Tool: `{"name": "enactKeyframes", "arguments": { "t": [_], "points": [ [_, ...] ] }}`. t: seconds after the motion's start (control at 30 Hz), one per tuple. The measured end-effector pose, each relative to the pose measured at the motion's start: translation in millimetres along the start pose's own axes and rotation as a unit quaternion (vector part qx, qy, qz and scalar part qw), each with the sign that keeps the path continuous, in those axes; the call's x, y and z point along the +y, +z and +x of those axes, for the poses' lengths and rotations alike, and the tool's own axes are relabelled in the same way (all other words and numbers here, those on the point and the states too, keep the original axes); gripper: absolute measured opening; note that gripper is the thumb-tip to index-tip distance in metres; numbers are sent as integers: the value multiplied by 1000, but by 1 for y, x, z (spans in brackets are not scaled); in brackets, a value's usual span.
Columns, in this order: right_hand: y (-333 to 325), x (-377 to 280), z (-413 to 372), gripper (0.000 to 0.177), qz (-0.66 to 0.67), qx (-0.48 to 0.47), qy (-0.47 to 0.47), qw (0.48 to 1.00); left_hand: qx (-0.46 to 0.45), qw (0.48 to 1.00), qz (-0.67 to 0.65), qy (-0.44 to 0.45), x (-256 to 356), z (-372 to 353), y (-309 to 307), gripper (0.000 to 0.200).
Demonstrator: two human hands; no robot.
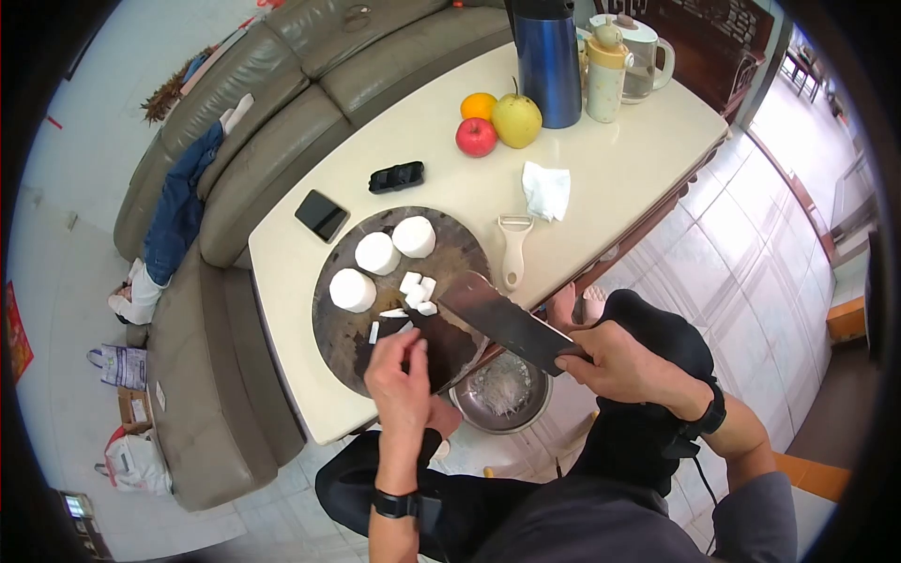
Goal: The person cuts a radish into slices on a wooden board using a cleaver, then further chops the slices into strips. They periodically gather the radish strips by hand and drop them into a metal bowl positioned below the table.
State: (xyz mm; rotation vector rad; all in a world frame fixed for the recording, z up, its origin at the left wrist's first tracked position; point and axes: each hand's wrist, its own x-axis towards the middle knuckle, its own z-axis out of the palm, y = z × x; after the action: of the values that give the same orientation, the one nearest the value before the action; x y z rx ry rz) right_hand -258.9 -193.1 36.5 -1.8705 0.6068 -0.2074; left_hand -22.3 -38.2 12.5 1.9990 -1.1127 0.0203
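My right hand [619, 361] grips the handle of a dark, broad-bladed cleaver [507, 324], its blade held over the right edge of a round wooden chopping board [352, 305]. My left hand [399, 380] hovers at the board's near side, fingers partly bent and apart, close to some thin white slices [392, 313]. Beyond them a little cluster of white cubes [419, 293] lies on the board. Three thick, peeled, radish-like white chunks [377, 253] stand along its far left side. A white peeler [513, 251] rests on the table just right of the board.
A metal bowl [502, 394] with pale shreds sits on the floor between my legs. On the cream table [657, 141] are a phone [322, 216], a black case-like object [397, 177], a tissue [546, 190], fruit [477, 137], a blue flask [549, 70], a bottle and a glass jug.
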Motion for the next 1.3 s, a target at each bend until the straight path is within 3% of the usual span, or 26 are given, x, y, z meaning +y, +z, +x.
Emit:
{"name": "enactKeyframes", "arguments": {
  "t": [0.07,0.23,0.4,0.53,0.6,0.7,0.73,0.83,0.93,1.13,1.3],
  "points": [
    [1,-2,1,27,11,5,-19,1000,-36,997,49,-39,-19,12,-5,18],
    [0,-7,3,25,-20,-13,-1,1000,-42,986,147,60,-35,21,-4,17],
    [-1,-9,4,25,-34,-18,-6,999,-138,988,57,28,-26,13,-10,10],
    [-2,-12,4,25,-41,-19,-1,999,-123,989,53,68,-23,-8,-13,11],
    [-2,-11,5,26,-45,-22,4,999,-96,995,-25,-33,-25,-15,-14,9],
    [1,-9,6,26,-54,-18,-10,998,-125,983,-99,-95,-23,-13,-16,8],
    [2,-10,6,26,-57,-22,-10,998,-127,982,-99,-96,-21,-11,-16,8],
    [4,-12,7,26,-65,-32,-5,997,-164,985,-8,42,-12,-2,-14,9],
    [4,-15,8,26,-73,-36,-7,997,-158,983,-49,78,-24,0,-10,9],
    [6,-11,8,23,-75,-32,-8,997,-147,972,-155,-96,-31,5,-18,10],
    [4,-9,6,21,-79,-35,-1,996,-135,987,-88,0,-24,9,-27,11]
  ]
}}
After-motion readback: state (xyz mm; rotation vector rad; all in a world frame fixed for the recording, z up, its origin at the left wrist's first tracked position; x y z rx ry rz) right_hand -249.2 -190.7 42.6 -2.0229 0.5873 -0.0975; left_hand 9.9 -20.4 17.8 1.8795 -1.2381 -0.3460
